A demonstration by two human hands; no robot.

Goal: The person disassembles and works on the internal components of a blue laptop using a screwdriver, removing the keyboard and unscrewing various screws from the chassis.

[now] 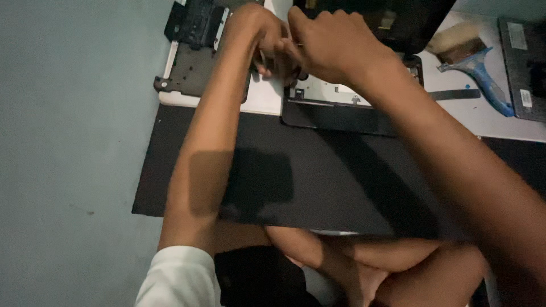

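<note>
Down below me, the largest thing is the wide black rubber work mat [318, 187] spread over the white tabletop [500, 116], with the blue-grey floor [68, 170] to its left. One mat, one table.

Next in size comes the dark, opened laptop base [341, 111] lying at the far edge of the mat, its pale metal inner plate showing. It is the only shell holding anything: inside it I see the plate and a few small dark fittings, too dim to count. Its black lid [398, 23] rises behind my hands.

To the left lies one flat dark grey plastic panel [190, 71], with a black slotted part [196, 23] just beyond it. At the far right edge sits one dark keyboard-like slab [526, 62].

Smaller again: one paintbrush with a blue handle and pale bristles [469, 57], on the table right of the laptop, and one thin black strip [455, 94] near it.

My left hand [261, 37] and right hand [335, 45] meet, touching, over the laptop's upper left corner. Both are curled tight, fingers pinched on something small between them; what it is I cannot tell.
</note>
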